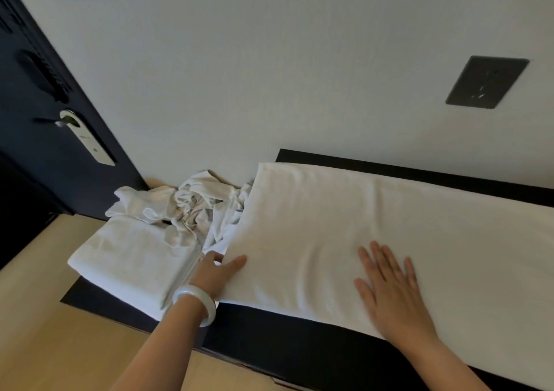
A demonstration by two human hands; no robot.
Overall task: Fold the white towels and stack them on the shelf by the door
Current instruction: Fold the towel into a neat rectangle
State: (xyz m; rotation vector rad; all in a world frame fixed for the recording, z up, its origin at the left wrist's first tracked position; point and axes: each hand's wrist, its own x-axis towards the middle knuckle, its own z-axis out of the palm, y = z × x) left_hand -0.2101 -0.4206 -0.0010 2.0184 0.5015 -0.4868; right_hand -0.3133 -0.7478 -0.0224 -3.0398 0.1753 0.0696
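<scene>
A long white towel (374, 225) lies spread flat along the black shelf (269, 330) against the wall. My right hand (389, 291) presses flat on it with straight fingers near the front edge. My left hand (220, 272), with a white bangle on the wrist, pinches the towel's left end, thumb on top and fingers underneath. To the left sits a stack of folded white towels (126, 258). Behind that stack lies a crumpled heap of white towels (186, 207).
A dark door (45, 138) with a lever handle and a hanging tag (87, 138) stands at the left. A dark wall plate (487, 81) is on the pale wall above the shelf. Light wooden floor (39, 330) shows at the lower left.
</scene>
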